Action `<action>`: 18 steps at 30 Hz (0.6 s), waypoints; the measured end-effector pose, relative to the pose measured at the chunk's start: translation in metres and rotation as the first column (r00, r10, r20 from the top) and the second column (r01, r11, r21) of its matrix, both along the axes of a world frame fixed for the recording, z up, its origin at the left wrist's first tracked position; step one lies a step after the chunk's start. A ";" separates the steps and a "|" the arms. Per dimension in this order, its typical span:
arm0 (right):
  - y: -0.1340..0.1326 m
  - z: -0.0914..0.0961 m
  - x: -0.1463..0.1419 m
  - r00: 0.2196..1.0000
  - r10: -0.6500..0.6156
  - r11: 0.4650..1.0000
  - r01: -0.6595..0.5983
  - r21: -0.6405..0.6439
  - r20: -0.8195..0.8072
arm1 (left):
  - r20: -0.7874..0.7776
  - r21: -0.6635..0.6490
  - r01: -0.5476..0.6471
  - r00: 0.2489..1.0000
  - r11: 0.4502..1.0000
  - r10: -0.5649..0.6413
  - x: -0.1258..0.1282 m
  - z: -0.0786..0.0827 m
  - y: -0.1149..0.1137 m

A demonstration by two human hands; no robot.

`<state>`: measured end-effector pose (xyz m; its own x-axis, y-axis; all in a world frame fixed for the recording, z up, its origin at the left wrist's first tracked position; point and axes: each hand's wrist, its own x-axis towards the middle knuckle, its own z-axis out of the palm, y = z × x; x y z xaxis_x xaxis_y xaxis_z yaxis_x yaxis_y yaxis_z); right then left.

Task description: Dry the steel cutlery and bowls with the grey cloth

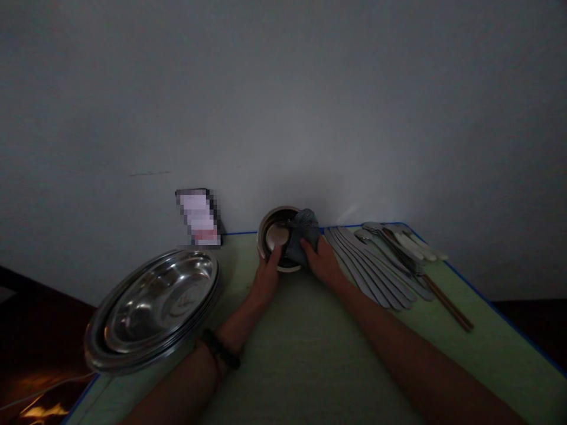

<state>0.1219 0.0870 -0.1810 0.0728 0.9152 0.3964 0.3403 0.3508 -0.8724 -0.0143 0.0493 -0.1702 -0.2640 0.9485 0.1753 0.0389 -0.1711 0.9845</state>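
Bowl (277, 235) at desk (301, 354) 12 o'clock, left grip (268, 270) closed on its 7 o'clock rim, right grip (326, 264), nearer the cloth (302, 241), pinching it from 4 o'clock at the bowl's 3 o'clock side, cloth's long axis roughly 12-to-6.

Dim, grey light leaves the counter (305, 360) murky and fine detail soft; glints mark the metal basins (153, 304), an orange gleam shows at lower left, and coarse pixels mask the phone screen (198, 213).
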 end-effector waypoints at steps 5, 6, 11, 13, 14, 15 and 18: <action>0.003 0.003 0.005 0.986 -0.132 0.990 0.137 0.044 -0.103 | 0.047 -0.025 0.110 0.993 0.994 -0.109 0.007 0.010 -0.006; 0.003 0.003 0.005 0.988 -0.125 0.990 0.130 0.053 -0.091 | 0.046 -0.013 0.103 0.994 0.995 -0.102 0.007 0.012 -0.006; 0.001 0.002 0.003 0.995 -0.086 0.994 0.089 0.065 -0.041 | 0.097 0.066 0.116 0.988 0.991 -0.122 0.008 0.014 -0.004; 0.001 0.003 0.002 0.996 -0.072 0.996 0.075 0.057 -0.056 | 0.196 0.072 0.175 0.963 0.982 -0.186 0.009 0.014 -0.005; 0.001 0.003 0.002 0.996 -0.060 0.997 0.064 0.047 -0.068 | 0.256 0.071 0.197 0.944 0.978 -0.208 0.009 0.014 -0.006; 0.001 0.004 0.002 0.996 -0.048 0.998 0.051 0.034 -0.079 | 0.317 0.064 0.210 0.923 0.976 -0.219 0.010 0.014 -0.007; -0.001 0.008 0.002 0.996 -0.031 0.999 0.032 0.006 -0.086 | 0.427 0.015 0.234 0.878 0.972 -0.218 0.011 0.012 -0.009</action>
